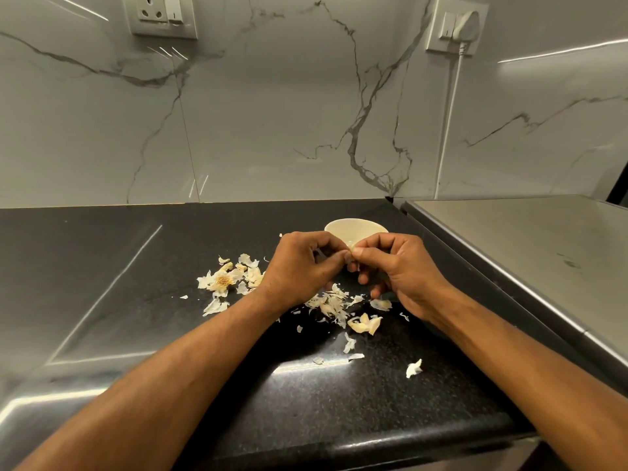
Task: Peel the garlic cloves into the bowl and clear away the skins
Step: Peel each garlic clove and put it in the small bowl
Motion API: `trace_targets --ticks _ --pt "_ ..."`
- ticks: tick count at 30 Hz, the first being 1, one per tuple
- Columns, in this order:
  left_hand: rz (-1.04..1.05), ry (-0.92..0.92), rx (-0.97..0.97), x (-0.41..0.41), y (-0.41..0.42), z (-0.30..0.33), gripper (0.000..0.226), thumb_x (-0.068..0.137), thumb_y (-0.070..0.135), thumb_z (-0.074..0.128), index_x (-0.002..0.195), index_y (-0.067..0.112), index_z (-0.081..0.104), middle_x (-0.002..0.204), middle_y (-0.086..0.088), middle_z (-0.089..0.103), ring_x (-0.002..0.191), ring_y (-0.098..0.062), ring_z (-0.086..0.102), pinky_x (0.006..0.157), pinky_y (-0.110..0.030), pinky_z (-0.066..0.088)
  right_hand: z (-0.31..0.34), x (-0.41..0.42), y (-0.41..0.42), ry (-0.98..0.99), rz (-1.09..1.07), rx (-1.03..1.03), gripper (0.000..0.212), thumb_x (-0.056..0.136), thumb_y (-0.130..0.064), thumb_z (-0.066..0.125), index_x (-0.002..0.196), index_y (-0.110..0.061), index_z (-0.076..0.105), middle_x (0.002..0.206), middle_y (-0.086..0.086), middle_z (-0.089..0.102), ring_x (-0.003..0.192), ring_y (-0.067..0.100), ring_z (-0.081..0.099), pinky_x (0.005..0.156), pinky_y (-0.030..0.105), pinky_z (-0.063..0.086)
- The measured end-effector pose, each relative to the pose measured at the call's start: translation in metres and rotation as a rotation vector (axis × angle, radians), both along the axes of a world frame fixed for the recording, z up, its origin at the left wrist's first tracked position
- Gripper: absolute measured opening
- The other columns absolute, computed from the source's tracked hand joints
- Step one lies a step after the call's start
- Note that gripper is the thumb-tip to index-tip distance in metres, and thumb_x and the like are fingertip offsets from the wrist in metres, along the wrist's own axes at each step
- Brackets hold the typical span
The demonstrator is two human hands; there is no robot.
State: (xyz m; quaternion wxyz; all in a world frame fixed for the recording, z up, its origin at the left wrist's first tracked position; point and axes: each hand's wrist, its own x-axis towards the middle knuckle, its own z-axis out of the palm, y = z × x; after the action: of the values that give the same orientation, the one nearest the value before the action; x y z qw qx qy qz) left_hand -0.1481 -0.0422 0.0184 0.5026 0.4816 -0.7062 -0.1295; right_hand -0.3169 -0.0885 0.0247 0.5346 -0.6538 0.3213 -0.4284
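Both hands meet above the black counter just in front of a cream bowl (353, 228). My left hand (302, 263) and my right hand (397, 266) pinch one small garlic clove (351, 248) between their fingertips; most of it is hidden by the fingers. Papery skins (328, 305) lie in a heap under the hands. A second heap with the dried bulb base (222, 280) sits to the left. A couple of unpeeled cloves (367, 323) lie near my right wrist. The bowl's inside is mostly hidden.
A steel appliance top (530, 239) stands higher than the black counter (136, 266) on the right. Stray skin bits (414, 368) lie near the counter's front edge. A marble backsplash carries two sockets, and a white cable (448, 130) runs down from one.
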Motion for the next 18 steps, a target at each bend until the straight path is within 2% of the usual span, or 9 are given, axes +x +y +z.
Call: trace_targets --ticks 4,6,9,14,18 --pt "-0.018 0.011 0.056 0.0 0.001 0.002 0.008 0.092 0.011 0.064 0.087 0.017 0.064 0.066 0.017 0.068 0.052 -0.019 0.066 0.049 -0.028 0.056 0.0 0.001 0.002 -0.008 0.006 -0.006 0.003 0.087 -0.006 0.068 0.084 -0.007 0.069 0.069 0.009 0.069 0.054 0.016 0.061 0.039 0.024 0.045" --pt "-0.034 0.0 0.075 0.0 0.0 0.001 0.006 0.094 0.01 0.061 0.089 0.013 0.062 0.064 0.016 0.067 0.051 -0.021 0.065 0.049 -0.035 0.056 0.001 0.0 0.002 -0.013 0.021 0.015 0.005 0.088 -0.005 0.067 0.084 -0.007 0.069 0.07 0.011 0.069 0.055 0.018 0.06 0.04 0.025 0.044" --pt "-0.038 -0.014 0.09 -0.002 0.001 0.002 0.005 0.096 0.011 0.058 0.091 0.009 0.059 0.062 0.005 0.064 0.05 -0.021 0.065 0.053 -0.045 0.055 0.005 -0.002 0.002 -0.036 0.069 0.092 0.01 0.089 -0.004 0.063 0.081 -0.007 0.068 0.072 0.013 0.068 0.056 0.018 0.059 0.04 0.024 0.043" --pt "0.012 -0.139 0.082 0.008 -0.003 0.002 0.003 0.093 0.014 0.062 0.095 0.013 0.064 0.079 0.003 0.067 0.057 -0.015 0.068 0.062 -0.044 0.059 0.007 -0.003 0.001 -0.062 0.093 0.155 0.009 0.09 -0.003 0.061 0.083 -0.008 0.066 0.075 0.015 0.069 0.054 0.016 0.058 0.04 0.022 0.043" --pt "0.061 -0.322 0.139 0.017 -0.007 0.003 0.02 0.09 0.008 0.062 0.098 0.024 0.07 0.09 0.013 0.066 0.072 -0.004 0.065 0.074 -0.039 0.059 0.007 -0.004 0.001 -0.056 0.081 0.152 0.008 0.089 -0.003 0.062 0.084 -0.007 0.066 0.079 0.016 0.07 0.054 0.016 0.059 0.04 0.022 0.042"
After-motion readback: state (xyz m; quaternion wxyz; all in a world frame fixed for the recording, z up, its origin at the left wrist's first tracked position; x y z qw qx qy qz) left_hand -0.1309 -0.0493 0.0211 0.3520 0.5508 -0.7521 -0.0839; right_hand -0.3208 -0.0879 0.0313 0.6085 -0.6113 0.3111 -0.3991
